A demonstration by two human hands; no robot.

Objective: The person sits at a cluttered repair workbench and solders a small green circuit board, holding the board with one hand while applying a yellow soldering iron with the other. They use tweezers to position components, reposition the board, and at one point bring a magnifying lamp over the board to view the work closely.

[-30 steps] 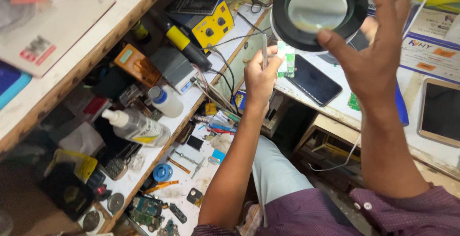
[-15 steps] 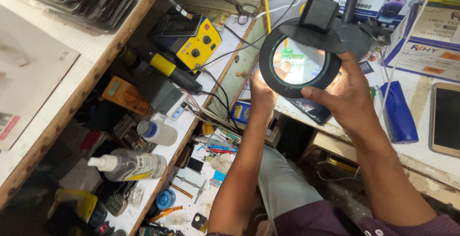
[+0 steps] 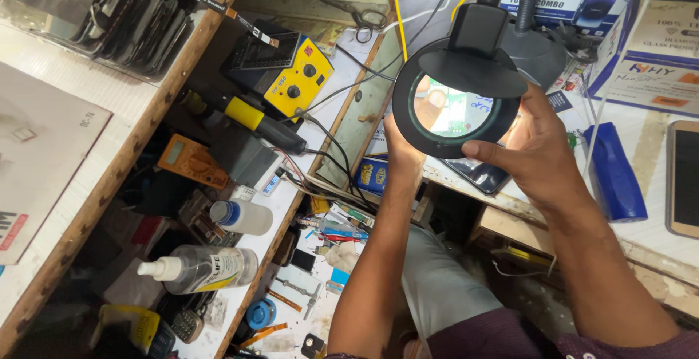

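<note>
A round black magnifier lamp [image 3: 453, 105] on a bent neck hangs over the white bench. My right hand [image 3: 542, 156] grips its right rim, thumb along the lower edge. My left hand [image 3: 402, 149] is raised under the lens and mostly hidden by it. Through the glass I see its fingers pinching a small green circuit board [image 3: 466, 111]. A dark phone [image 3: 482, 177] lies on the bench just below the lamp.
On the left shelf are a yellow control box [image 3: 293, 75], an orange multimeter [image 3: 191, 161], a spray bottle [image 3: 198, 268] and a blue-capped white bottle [image 3: 246, 218], with scissors [image 3: 358, 12] behind. At right are a blue case [image 3: 613, 173], a phone [image 3: 684, 178] and printed boxes [image 3: 659, 49].
The magnifier lamp has come down over my left hand. My right hand went from spread fingers on the rim to a firm grip. The view has shifted left and down.
</note>
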